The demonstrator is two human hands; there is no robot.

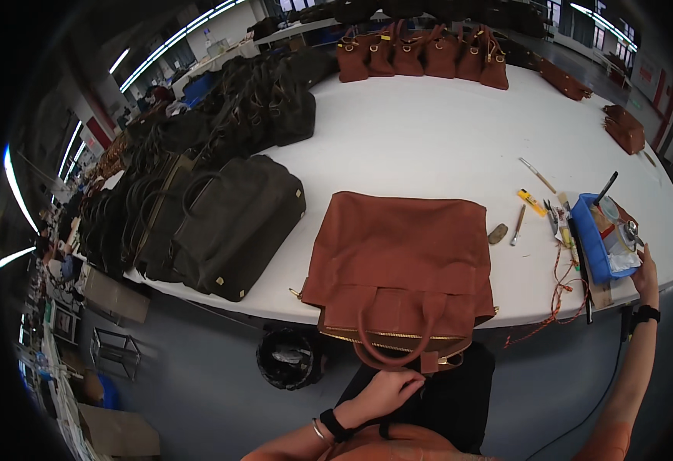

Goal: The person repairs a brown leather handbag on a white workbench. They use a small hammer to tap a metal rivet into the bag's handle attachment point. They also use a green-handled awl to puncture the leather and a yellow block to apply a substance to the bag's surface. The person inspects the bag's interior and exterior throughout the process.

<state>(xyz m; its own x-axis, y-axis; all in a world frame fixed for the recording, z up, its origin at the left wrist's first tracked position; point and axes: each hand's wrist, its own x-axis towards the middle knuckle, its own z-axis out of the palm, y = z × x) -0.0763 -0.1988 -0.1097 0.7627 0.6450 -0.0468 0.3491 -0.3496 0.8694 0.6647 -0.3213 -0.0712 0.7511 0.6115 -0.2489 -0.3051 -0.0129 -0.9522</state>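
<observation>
A reddish-brown leather bag (pixel 405 242) lies on its side at the table's front edge. Its zipped opening and two looped handles hang toward me, with a small leather tab (pixel 429 362) beside the zip. Just below the handles is my left hand (pixel 386 393), its fingers curled in; whatever they pinch is hidden. My right hand (pixel 646 275) reaches to the right side of a blue plastic bin (pixel 596 247). Its visible fingers are stretched upward along the bin, close to a metal tool (pixel 633 230) among the contents. Part of that hand's grip is out of sight.
Left of the bag sits a dark bag (pixel 240 223), with more dark bags (pixel 252 115) piled behind. Brown bags (pixel 440 55) line the far edge. A yellow cutter (pixel 532 202), a brush (pixel 518 224), a stone-like lump (pixel 498 233) and orange cord (pixel 558 296) lie near the bin. A lined trash bin (pixel 286 359) stands below.
</observation>
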